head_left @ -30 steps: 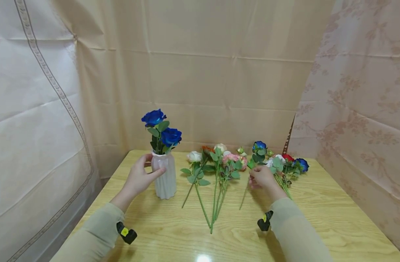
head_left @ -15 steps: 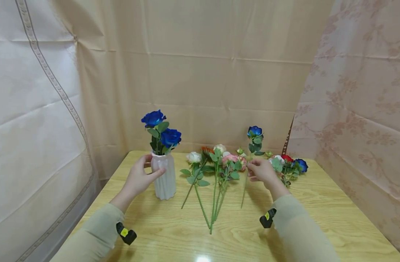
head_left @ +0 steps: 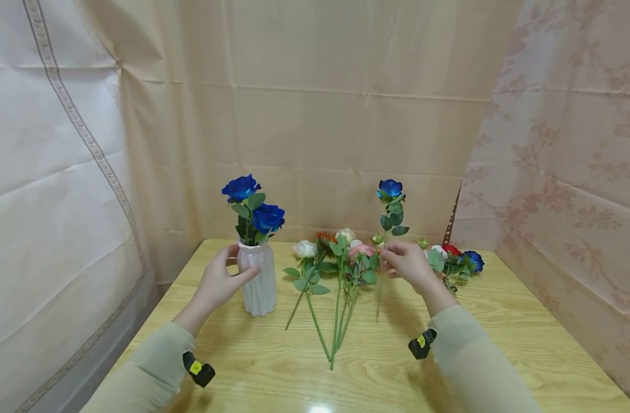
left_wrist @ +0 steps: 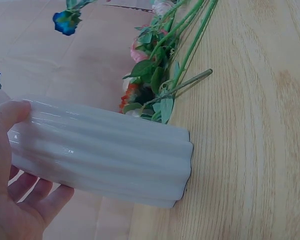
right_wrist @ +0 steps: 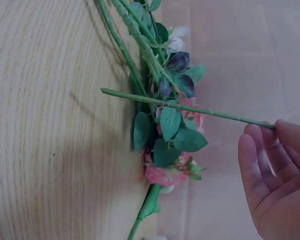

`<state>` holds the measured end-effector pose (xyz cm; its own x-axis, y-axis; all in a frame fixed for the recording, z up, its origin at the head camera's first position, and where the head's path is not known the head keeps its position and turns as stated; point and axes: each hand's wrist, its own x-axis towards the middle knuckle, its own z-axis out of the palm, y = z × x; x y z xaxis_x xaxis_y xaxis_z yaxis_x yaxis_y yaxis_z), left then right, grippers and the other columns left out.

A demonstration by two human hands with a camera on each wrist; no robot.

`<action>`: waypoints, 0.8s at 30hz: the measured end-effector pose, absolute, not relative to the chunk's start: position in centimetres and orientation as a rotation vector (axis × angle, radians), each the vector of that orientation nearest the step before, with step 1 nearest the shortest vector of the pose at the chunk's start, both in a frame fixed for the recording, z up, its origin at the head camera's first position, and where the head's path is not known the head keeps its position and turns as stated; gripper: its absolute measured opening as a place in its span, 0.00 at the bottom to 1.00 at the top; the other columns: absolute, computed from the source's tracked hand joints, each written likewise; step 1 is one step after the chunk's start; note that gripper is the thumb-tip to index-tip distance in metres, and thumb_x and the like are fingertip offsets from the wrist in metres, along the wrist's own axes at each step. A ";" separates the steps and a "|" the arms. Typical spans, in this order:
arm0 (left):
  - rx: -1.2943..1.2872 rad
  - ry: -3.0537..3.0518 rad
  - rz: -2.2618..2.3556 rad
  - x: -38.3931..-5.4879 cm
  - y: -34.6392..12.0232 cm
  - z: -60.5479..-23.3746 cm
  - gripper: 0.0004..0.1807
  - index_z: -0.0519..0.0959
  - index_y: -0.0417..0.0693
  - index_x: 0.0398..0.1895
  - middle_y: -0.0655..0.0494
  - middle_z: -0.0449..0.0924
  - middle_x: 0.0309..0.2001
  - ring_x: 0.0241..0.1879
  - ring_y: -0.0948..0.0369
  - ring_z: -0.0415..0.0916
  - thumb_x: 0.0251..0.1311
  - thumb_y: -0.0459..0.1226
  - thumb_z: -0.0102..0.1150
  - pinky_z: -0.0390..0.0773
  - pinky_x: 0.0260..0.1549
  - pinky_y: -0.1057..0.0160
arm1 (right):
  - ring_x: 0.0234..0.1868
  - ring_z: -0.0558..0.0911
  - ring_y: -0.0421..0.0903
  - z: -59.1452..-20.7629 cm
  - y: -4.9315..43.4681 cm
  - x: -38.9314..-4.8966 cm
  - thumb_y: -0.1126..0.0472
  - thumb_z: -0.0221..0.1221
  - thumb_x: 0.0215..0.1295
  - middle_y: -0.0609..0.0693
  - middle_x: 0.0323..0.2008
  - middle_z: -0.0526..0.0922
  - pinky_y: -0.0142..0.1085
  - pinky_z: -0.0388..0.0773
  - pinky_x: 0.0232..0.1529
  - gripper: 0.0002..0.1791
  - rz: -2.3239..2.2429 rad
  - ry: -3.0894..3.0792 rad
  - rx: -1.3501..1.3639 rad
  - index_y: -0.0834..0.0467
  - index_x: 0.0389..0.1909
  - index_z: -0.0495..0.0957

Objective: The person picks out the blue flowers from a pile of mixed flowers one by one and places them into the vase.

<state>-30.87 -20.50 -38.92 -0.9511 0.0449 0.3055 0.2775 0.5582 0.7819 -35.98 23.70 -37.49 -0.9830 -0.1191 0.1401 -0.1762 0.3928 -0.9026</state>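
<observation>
A white ribbed vase [head_left: 259,281] stands upright at the table's left side, holding two blue roses [head_left: 268,218]. My left hand [head_left: 220,279] grips the vase near its neck, thumb on the near side and fingers curled behind, as the left wrist view shows. In my right hand [head_left: 409,265] the stem of a single blue rose [head_left: 390,188] is pinched between thumb and fingertips. That rose is upright, its bloom above the hand and its bare green stem [right_wrist: 190,108] hanging below, raised off the table in the right wrist view.
Between the hands lie several artificial flowers, among them a white rose [head_left: 305,248] and a pink flower [head_left: 362,250], stems toward me. Farther right is another bunch with a red flower [head_left: 452,250] and a blue rose [head_left: 472,261]. A beige curtain [head_left: 315,115] hangs behind the wooden table [head_left: 273,367].
My right hand has lifted the blue rose from the right-hand bunch, brought it upright and shifted slightly left. The left hand has stayed on the vase.
</observation>
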 end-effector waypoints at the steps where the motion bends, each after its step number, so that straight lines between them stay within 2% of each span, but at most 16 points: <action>1: -0.268 -2.544 -1.342 -30.9 -20.5 -38.9 0.48 0.62 0.43 0.72 0.43 0.69 0.65 0.64 0.43 0.70 0.59 0.62 0.67 0.79 0.55 0.42 | 0.45 0.84 0.63 -37.4 23.6 -35.9 0.59 0.55 0.78 0.65 0.44 0.81 0.53 0.85 0.42 0.11 1.685 -2.571 0.280 0.63 0.47 0.80; 3: -0.265 -2.544 -1.341 -30.9 -20.5 -39.0 0.48 0.63 0.43 0.72 0.43 0.70 0.65 0.63 0.43 0.70 0.59 0.62 0.67 0.79 0.55 0.42 | 0.44 0.84 0.62 -37.1 23.4 -35.7 0.59 0.56 0.78 0.62 0.45 0.82 0.49 0.86 0.40 0.12 1.689 -2.561 0.294 0.64 0.50 0.80; 5: -0.266 -2.542 -1.339 -30.9 -20.5 -39.1 0.48 0.63 0.43 0.72 0.43 0.70 0.65 0.63 0.43 0.70 0.59 0.62 0.67 0.79 0.55 0.42 | 0.44 0.84 0.62 -36.6 23.2 -35.3 0.59 0.56 0.78 0.59 0.45 0.82 0.49 0.86 0.40 0.14 1.686 -2.553 0.313 0.65 0.54 0.79; 10: -0.271 -2.540 -1.325 -31.0 -20.6 -39.2 0.48 0.62 0.42 0.72 0.42 0.69 0.66 0.63 0.43 0.71 0.59 0.62 0.67 0.79 0.55 0.42 | 0.44 0.84 0.63 -36.4 22.8 -35.1 0.58 0.57 0.77 0.60 0.46 0.83 0.52 0.86 0.43 0.16 1.680 -2.523 0.357 0.66 0.56 0.79; 16: -0.272 -2.539 -1.324 -30.9 -20.5 -39.1 0.48 0.62 0.42 0.72 0.42 0.69 0.66 0.63 0.43 0.70 0.60 0.61 0.67 0.79 0.55 0.42 | 0.45 0.84 0.66 -36.4 22.5 -34.9 0.56 0.59 0.76 0.59 0.46 0.83 0.50 0.86 0.41 0.19 1.664 -2.510 0.394 0.65 0.59 0.79; 24: -0.272 -2.535 -1.334 -30.8 -20.4 -39.1 0.48 0.62 0.42 0.73 0.42 0.69 0.66 0.63 0.42 0.70 0.60 0.61 0.67 0.78 0.55 0.41 | 0.40 0.85 0.57 -36.0 22.4 -34.5 0.56 0.59 0.76 0.59 0.43 0.83 0.50 0.86 0.41 0.19 1.636 -2.519 0.423 0.65 0.59 0.79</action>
<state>-30.82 -20.44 -39.08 -0.9479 0.0425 0.3157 0.2842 0.5602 0.7781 -34.52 22.41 -36.05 -0.9554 -0.1726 0.2396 -0.2890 0.3809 -0.8783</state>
